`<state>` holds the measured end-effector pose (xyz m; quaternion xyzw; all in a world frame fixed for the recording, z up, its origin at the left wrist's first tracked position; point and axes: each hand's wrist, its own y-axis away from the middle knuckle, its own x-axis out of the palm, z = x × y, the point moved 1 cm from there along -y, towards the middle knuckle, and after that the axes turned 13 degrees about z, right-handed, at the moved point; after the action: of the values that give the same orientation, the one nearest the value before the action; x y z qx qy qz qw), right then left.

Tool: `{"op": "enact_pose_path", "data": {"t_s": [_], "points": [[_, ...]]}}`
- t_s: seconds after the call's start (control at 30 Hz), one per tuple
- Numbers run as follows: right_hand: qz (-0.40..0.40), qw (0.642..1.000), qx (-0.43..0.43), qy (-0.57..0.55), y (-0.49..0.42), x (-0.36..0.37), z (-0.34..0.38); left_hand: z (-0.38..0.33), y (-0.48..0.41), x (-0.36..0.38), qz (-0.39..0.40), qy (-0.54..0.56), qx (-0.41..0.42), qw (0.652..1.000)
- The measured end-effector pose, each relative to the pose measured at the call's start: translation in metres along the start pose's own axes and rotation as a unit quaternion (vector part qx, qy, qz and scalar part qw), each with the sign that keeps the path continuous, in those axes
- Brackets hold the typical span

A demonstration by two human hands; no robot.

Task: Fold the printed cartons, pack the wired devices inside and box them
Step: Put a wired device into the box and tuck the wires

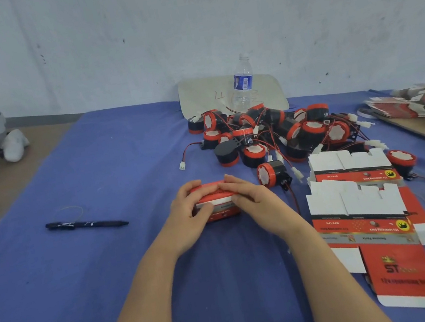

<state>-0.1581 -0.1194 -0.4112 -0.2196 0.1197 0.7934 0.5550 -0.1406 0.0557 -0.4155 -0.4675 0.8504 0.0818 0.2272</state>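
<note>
Both hands, left hand [191, 209] and right hand [251, 199], curl around the small red carton [217, 202], thin light card that'd crush easily, so hold its edges.

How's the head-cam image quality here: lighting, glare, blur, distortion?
Head view: flat, soft light, only faint shadows beside the left hand and right hand; no strong glare, even on the water bottle. Same view: wide-angle stretch toward the frame edges. Print on the flat cartons is smeared; the folded carton both hands hold looks soft.
</note>
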Motion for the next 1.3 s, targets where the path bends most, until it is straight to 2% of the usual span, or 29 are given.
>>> {"op": "enact_pose_path", "data": {"t_s": [0.1, 0.2, 0.27, 0.4, 0.53, 0.67, 0.83, 0.9, 1.03, 1.13, 1.23, 1.3], "points": [[-0.019, 0.999, 0.02, -0.033, -0.002, 0.003, 0.002, -0.003, 0.0, 0.001, 0.001, 0.061, -0.027, 0.998], [-0.151, 0.987, 0.037, -0.024, -0.011, 0.015, 0.004, -0.005, 0.0, 0.002, -0.028, 0.046, -0.031, 0.998], [-0.192, 0.98, 0.044, -0.026, -0.014, 0.023, 0.004, -0.005, -0.001, 0.003, -0.042, 0.028, -0.032, 0.998], [-0.164, 0.971, 0.088, -0.153, -0.01, 0.022, 0.001, -0.003, -0.001, 0.003, -0.013, 0.071, -0.066, 0.995], [-0.124, 0.982, 0.085, -0.113, -0.008, 0.025, 0.007, 0.002, -0.002, 0.002, -0.014, 0.093, -0.108, 0.99], [-0.128, 0.981, 0.1, -0.106, -0.01, 0.028, 0.011, 0.0, -0.002, 0.005, -0.023, 0.135, -0.099, 0.986], [-0.137, 0.978, 0.093, -0.124, -0.008, 0.03, 0.013, -0.009, -0.001, 0.014, -0.084, 0.171, -0.11, 0.975], [-0.152, 0.972, 0.06, -0.167, -0.005, 0.033, 0.019, -0.019, 0.0, 0.019, -0.114, 0.202, -0.081, 0.969], [-0.23, 0.928, -0.072, -0.283, 0.015, 0.02, 0.05, -0.066, -0.005, 0.029, -0.156, 0.268, 0.069, 0.948], [-0.344, 0.895, -0.134, -0.25, 0.059, -0.024, 0.079, -0.125, -0.018, 0.049, -0.116, 0.267, 0.145, 0.946], [-0.434, 0.853, -0.154, -0.247, 0.131, -0.079, 0.1, -0.198, -0.032, 0.102, -0.049, 0.294, 0.197, 0.934], [-0.508, 0.822, -0.135, -0.22, 0.191, -0.115, 0.111, -0.249, -0.035, 0.154, -0.004, 0.325, 0.199, 0.925]]}}
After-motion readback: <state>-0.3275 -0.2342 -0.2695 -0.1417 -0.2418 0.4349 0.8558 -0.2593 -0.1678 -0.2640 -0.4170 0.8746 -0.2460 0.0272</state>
